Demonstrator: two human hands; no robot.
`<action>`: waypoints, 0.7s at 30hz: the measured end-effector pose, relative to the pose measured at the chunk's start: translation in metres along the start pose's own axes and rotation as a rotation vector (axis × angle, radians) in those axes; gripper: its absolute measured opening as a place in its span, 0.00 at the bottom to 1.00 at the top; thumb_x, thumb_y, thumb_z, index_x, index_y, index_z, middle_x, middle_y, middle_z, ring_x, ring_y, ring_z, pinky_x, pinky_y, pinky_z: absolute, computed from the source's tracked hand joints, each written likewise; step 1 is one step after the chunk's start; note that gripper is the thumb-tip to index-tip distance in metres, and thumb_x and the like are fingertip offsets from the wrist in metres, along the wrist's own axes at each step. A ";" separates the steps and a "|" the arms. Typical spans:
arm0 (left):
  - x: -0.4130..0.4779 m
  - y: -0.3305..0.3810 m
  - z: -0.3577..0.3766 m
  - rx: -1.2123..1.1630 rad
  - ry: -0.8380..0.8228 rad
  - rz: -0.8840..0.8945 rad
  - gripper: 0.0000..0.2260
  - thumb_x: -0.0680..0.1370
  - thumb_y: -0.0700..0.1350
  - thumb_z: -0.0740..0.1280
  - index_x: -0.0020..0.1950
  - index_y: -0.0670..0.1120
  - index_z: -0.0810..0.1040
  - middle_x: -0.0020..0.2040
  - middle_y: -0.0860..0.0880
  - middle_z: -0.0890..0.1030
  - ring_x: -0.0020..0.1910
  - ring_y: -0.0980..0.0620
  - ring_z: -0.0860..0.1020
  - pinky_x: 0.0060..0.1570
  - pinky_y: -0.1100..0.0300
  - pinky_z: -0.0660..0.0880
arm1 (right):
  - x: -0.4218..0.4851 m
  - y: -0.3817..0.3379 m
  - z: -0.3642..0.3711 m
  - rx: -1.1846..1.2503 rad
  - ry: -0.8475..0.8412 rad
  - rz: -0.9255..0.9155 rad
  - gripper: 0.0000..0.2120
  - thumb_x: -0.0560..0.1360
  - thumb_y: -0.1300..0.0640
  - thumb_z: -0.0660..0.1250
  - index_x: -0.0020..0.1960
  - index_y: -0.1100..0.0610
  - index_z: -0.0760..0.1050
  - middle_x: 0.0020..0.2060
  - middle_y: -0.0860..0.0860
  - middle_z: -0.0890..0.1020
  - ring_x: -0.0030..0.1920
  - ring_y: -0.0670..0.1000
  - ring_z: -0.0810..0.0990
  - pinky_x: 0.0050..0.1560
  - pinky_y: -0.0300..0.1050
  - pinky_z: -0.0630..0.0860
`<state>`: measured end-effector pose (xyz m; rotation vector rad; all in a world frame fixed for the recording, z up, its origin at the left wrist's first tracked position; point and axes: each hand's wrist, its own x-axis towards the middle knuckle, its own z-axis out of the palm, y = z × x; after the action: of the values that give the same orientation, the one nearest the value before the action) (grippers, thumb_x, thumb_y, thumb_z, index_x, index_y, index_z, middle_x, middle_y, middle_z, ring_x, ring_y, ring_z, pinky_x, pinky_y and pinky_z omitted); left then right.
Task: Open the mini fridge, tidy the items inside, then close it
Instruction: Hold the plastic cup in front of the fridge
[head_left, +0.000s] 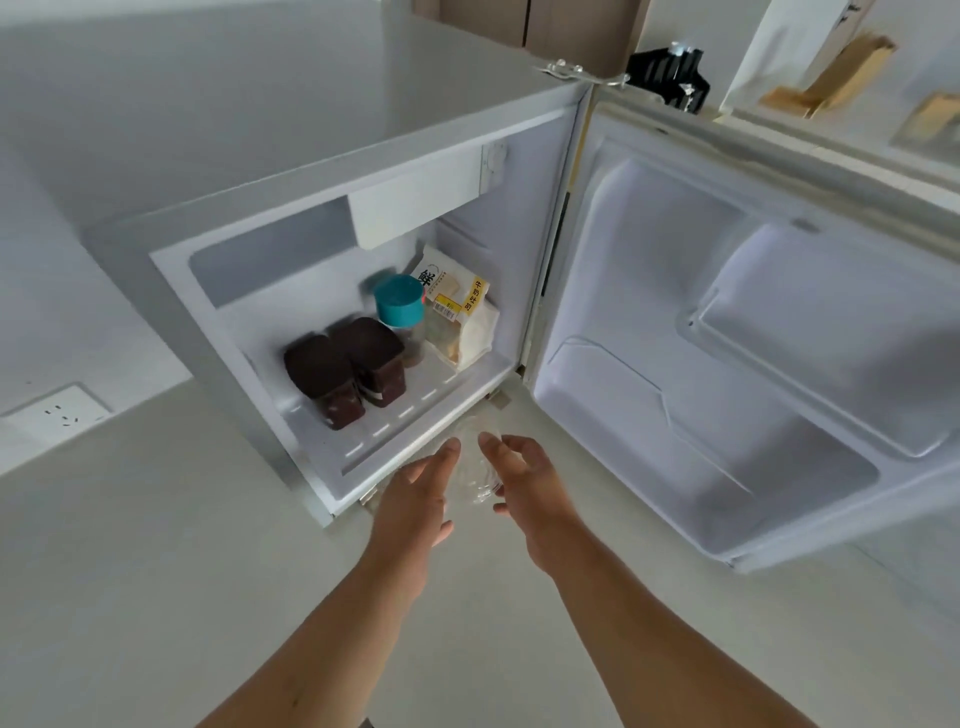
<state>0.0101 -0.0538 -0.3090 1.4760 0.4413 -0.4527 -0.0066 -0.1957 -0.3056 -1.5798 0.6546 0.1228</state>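
Both hands, left hand and right hand, cup a clear container between loosely curled fingers; support it evenly, sliding it onto the fridge shelf just beyond the fingertips

Your way into the mini fridge is open: the door is swung wide to the right. The left part of the shelf lies bare. Two dark containers stand mid-shelf, a teal-lidded jar behind them, and a bread bag fills the right rear corner.
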 end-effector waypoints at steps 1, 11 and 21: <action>-0.009 -0.003 -0.002 -0.003 -0.003 0.008 0.22 0.63 0.76 0.72 0.50 0.65 0.78 0.59 0.57 0.81 0.58 0.52 0.81 0.45 0.56 0.82 | -0.009 0.003 -0.002 0.000 -0.001 -0.002 0.29 0.63 0.24 0.69 0.57 0.39 0.78 0.50 0.47 0.85 0.47 0.50 0.85 0.42 0.44 0.79; -0.069 -0.044 -0.036 0.009 -0.047 -0.023 0.22 0.67 0.73 0.72 0.53 0.61 0.80 0.56 0.56 0.83 0.57 0.52 0.82 0.45 0.56 0.80 | -0.077 0.044 0.004 0.007 -0.008 0.034 0.33 0.61 0.24 0.69 0.60 0.41 0.77 0.52 0.47 0.87 0.52 0.50 0.86 0.56 0.52 0.83; -0.044 -0.059 -0.118 0.048 -0.066 -0.057 0.25 0.65 0.74 0.72 0.56 0.62 0.81 0.59 0.56 0.83 0.57 0.53 0.82 0.44 0.56 0.80 | -0.083 0.064 0.075 -0.022 -0.035 0.080 0.31 0.60 0.25 0.71 0.57 0.40 0.76 0.49 0.47 0.86 0.46 0.49 0.86 0.45 0.45 0.81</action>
<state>-0.0596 0.0620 -0.3400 1.4929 0.4241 -0.5590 -0.0831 -0.0957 -0.3347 -1.5699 0.6920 0.2175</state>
